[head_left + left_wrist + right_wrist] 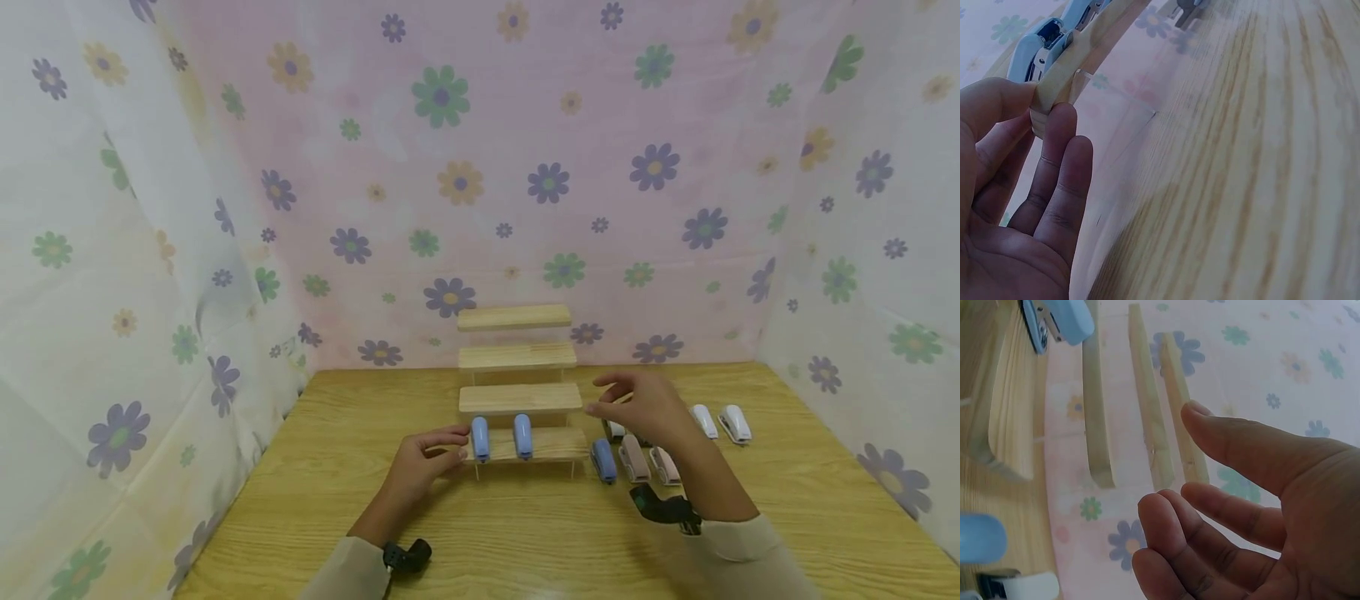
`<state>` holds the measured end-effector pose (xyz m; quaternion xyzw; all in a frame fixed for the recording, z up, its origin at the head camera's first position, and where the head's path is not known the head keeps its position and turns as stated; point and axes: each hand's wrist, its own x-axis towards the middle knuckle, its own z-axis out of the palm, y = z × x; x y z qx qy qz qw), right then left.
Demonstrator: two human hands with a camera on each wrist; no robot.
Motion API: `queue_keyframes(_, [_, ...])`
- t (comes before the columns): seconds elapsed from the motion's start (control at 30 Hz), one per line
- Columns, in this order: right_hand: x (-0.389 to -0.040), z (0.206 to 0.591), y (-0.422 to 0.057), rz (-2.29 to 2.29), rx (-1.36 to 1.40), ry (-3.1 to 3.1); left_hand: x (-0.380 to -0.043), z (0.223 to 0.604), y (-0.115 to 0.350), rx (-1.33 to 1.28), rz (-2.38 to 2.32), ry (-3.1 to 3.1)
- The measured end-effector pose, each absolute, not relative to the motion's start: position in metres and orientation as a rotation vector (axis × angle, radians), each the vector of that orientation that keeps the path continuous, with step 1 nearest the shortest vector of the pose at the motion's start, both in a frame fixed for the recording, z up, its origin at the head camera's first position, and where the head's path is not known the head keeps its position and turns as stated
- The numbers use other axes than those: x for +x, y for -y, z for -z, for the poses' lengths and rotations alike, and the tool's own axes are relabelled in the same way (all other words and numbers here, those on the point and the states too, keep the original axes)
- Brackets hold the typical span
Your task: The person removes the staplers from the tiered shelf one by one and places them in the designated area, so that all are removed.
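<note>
A tiered wooden display shelf (519,398) stands on the table before the back cloth. On its lowest board are two light-blue staplers, one (480,439) near the left end and another (522,437) near the middle. My left hand (426,460) pinches the left end of that lowest board (1054,94), beside the first stapler. Off the shelf's right side hangs my right hand (637,407), fingers loosely bent and nothing held. Below it on the table lie a blue stapler (603,461), a mauve stapler (633,459) and a pale pink stapler (665,466).
Further right on the table (337,417) are two white staplers, one (703,422) beside the other (735,424). More staplers are partly hidden under the right hand. Flowered cloth (442,208) encloses the back and both sides. Thin clear supports hold up the boards.
</note>
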<state>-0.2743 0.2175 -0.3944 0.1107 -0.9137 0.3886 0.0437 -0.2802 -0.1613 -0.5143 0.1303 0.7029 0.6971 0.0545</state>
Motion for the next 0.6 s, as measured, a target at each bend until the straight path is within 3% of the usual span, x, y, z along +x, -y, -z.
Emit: queue_keyframes(0.6, [-0.275, 0.408, -0.177, -1.37, 0.331, 2.745, -0.282, 0.516, 0.163, 0.412, -2.128, -2.115])
